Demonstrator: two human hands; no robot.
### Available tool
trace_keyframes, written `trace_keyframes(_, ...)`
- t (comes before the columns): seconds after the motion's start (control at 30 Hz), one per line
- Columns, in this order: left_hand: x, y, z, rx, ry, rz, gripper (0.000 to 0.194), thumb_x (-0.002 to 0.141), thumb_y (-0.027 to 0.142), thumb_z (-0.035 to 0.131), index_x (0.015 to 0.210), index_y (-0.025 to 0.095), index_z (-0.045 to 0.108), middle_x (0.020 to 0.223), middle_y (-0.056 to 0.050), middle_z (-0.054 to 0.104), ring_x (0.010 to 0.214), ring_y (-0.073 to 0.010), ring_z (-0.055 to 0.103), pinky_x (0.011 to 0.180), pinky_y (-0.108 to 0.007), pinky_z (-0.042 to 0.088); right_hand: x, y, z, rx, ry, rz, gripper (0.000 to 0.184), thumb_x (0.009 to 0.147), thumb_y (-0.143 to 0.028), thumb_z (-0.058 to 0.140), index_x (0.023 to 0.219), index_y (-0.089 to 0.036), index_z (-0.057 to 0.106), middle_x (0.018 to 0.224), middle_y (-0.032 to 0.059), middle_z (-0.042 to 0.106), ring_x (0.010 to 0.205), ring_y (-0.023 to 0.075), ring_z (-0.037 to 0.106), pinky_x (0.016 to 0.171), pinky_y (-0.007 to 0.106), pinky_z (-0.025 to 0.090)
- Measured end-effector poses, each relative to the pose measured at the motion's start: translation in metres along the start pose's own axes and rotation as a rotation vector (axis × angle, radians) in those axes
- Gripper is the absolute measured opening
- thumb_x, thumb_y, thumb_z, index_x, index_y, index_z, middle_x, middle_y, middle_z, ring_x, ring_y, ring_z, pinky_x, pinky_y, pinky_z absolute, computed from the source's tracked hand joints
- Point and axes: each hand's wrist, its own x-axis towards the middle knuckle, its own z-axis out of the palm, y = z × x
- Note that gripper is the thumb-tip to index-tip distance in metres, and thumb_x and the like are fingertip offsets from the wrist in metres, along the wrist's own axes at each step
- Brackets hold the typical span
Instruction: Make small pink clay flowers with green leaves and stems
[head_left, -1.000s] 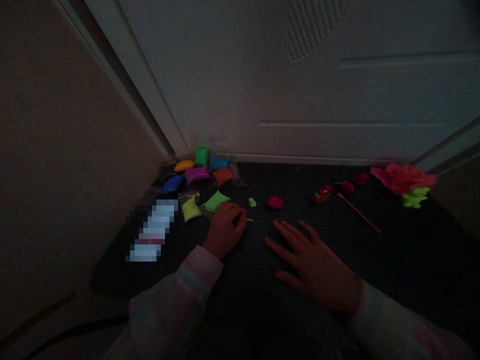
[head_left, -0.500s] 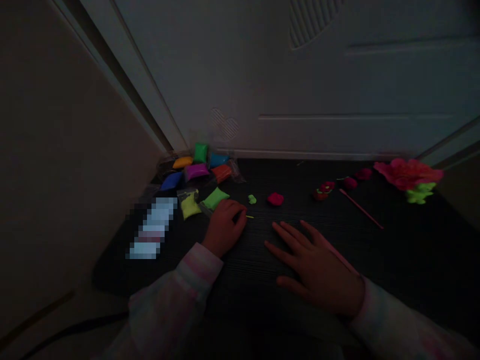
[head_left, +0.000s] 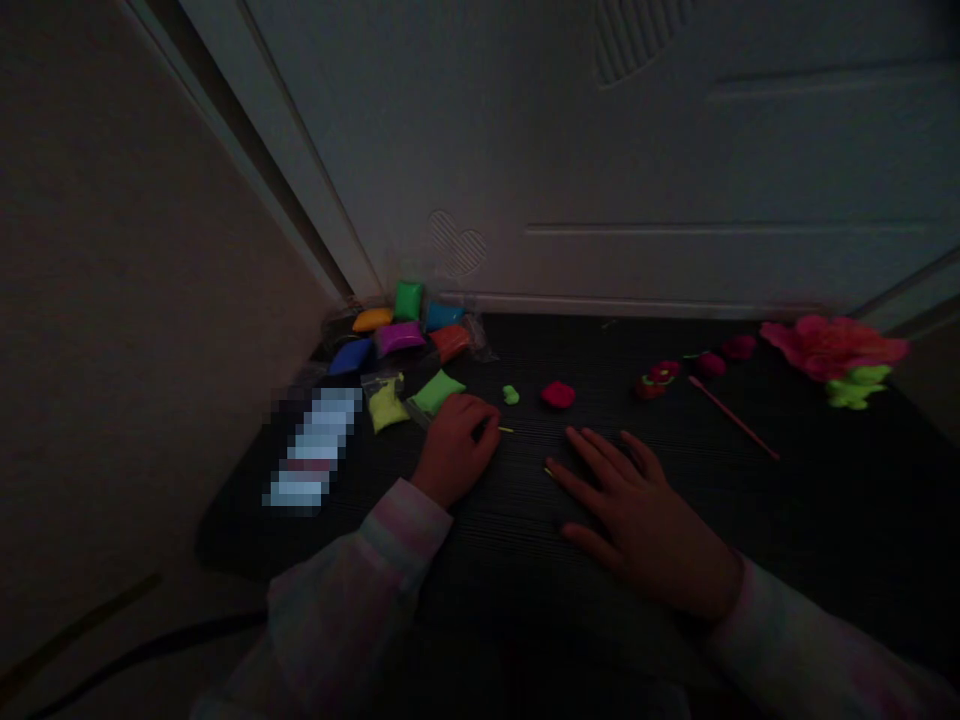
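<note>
Yellow-green strand lies low over the table, just at the fingertips of our left hand. Its long axis runs almost level from left to right, and its free end points toward our right side. We see a thin, straight, matchstick-like piece, bright against the dark grained tabletop; its other end is hidden by our fingers. Our left hand is curled, thumb close to the index finger, but we cannot tell whether it pinches the strand or only touches it.

Our right hand is spread palm down, holding nothing that we can make out, with a small yellowish bit at its index fingertip.

Just beyond the strand sit a small green lump and a red lump. Near our left knuckles lies a light green packet, with a yellow packet beside it. Well to the right we have a pink stick, slanting, and a pink flower behind a green figure.
</note>
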Motion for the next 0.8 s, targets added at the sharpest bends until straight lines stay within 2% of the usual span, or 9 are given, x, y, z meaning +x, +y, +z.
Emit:
trace_keyframes(0.1,-0.0001,-0.0001,-0.0004,0.000,0.001,0.006,0.010,0.077,0.015,0.049,0.076,0.014,0.059,0.075,-0.006,0.059,0.078,-0.0172,0.053,0.071,-0.034,0.046,-0.0001,-0.0012,-0.0001,0.013,0.002,-0.087,0.048,0.083,-0.048,0.039,0.127,-0.030,0.038,0.137,0.0109,0.035,0.124,0.0272,0.032,0.095,0.053,0.024)
trace_keyframes(0.27,-0.0003,0.0010,-0.0015,0.003,-0.008,0.001,0.011,0.077,0.015,0.048,0.076,0.015,0.059,0.075,-0.005,0.059,0.078,-0.0174,0.053,0.071,-0.034,0.046,0.0002,-0.0010,-0.0001,-0.017,0.020,0.013,0.049,0.083,-0.048,0.038,0.126,-0.026,0.040,0.135,0.0145,0.036,0.124,0.0287,0.032,0.095,0.053,0.024)
trace_keyframes(0.4,-0.0001,0.0011,-0.0016,-0.001,-0.010,-0.010,0.010,0.077,0.015,0.049,0.076,0.016,0.059,0.075,-0.005,0.059,0.079,-0.0176,0.054,0.071,-0.034,0.047,0.0001,-0.0007,-0.0003,0.000,0.006,-0.079,0.048,0.082,-0.047,0.040,0.127,-0.030,0.038,0.137,0.0114,0.034,0.124,0.0274,0.032,0.095,0.052,0.025)
trace_keyframes(0.53,0.0000,0.0012,-0.0016,-0.002,-0.010,-0.013,0.010,0.077,0.015,0.049,0.076,0.016,0.059,0.076,-0.005,0.059,0.079,-0.0178,0.054,0.071,-0.035,0.047,0.0000,-0.0006,0.0004,-0.026,0.033,0.011,0.048,0.082,-0.047,0.039,0.126,-0.025,0.042,0.134,0.0150,0.037,0.123,0.0293,0.033,0.094,0.053,0.025)
trace_keyframes(0.7,-0.0002,0.0011,-0.0015,-0.012,-0.006,-0.007,0.010,0.077,0.015,0.049,0.075,0.015,0.059,0.075,-0.005,0.059,0.078,-0.0175,0.053,0.071,-0.034,0.046,-0.0009,-0.0022,-0.0009,0.004,-0.007,-0.088,0.047,0.083,-0.047,0.038,0.127,-0.032,0.038,0.137,0.0105,0.034,0.124,0.0269,0.033,0.095,0.052,0.025)
trace_keyframes(0.8,-0.0002,0.0000,-0.0010,-0.012,-0.009,-0.005,0.010,0.077,0.016,0.049,0.076,0.016,0.058,0.075,-0.005,0.059,0.078,-0.0175,0.053,0.071,-0.034,0.046,-0.0007,-0.0026,-0.0011,-0.015,0.019,-0.019,0.049,0.082,-0.047,0.039,0.127,-0.027,0.039,0.135,0.0138,0.036,0.123,0.0282,0.033,0.094,0.052,0.026)
